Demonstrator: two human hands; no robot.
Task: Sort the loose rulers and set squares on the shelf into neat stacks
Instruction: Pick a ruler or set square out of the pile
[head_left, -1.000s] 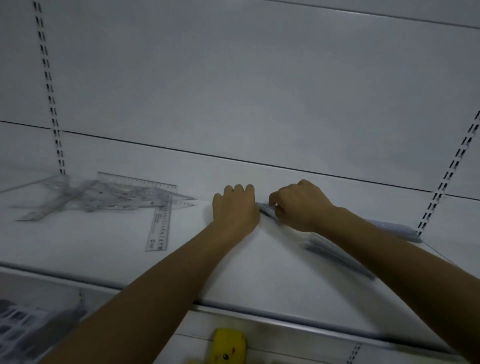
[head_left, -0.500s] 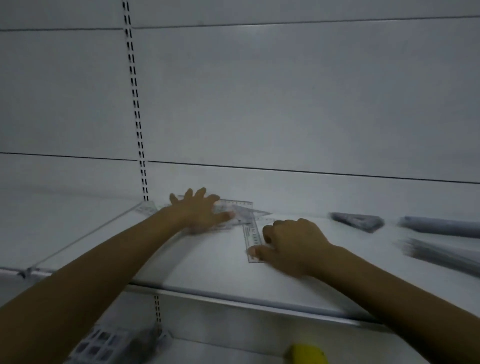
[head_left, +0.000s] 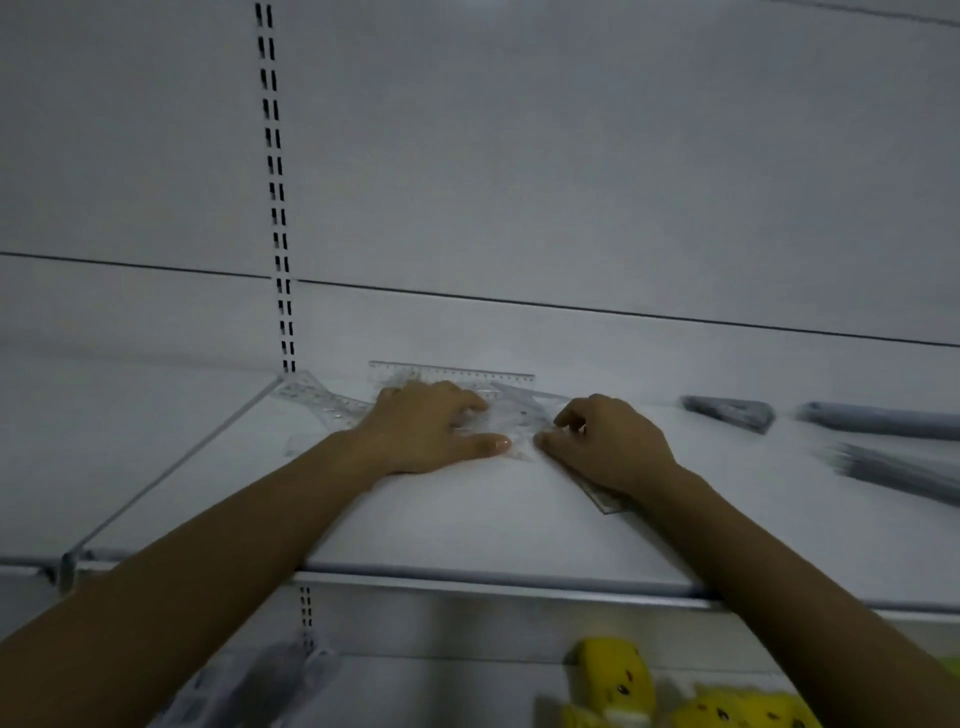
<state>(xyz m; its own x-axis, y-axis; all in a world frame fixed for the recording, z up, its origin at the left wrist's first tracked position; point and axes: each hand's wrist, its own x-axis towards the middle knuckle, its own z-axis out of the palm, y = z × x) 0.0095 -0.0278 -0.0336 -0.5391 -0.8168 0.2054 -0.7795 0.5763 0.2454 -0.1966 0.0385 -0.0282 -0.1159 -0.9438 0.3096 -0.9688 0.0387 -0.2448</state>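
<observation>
Now right hand (head_left: 608, 447), fingers (head_left: 569, 415) curled on ruler (head_left: 607, 500), has moved up beside left hand (head_left: 426, 431) spread over pile (head_left: 322, 401).

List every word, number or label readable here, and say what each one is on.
No text can be read.
Clear ruler at the back: graduation marks show, but the numbers are too small and blurred.
Loose rulers at the left: markings are blurred.
Yellow packs below: dark marks only, no legible letters.
</observation>
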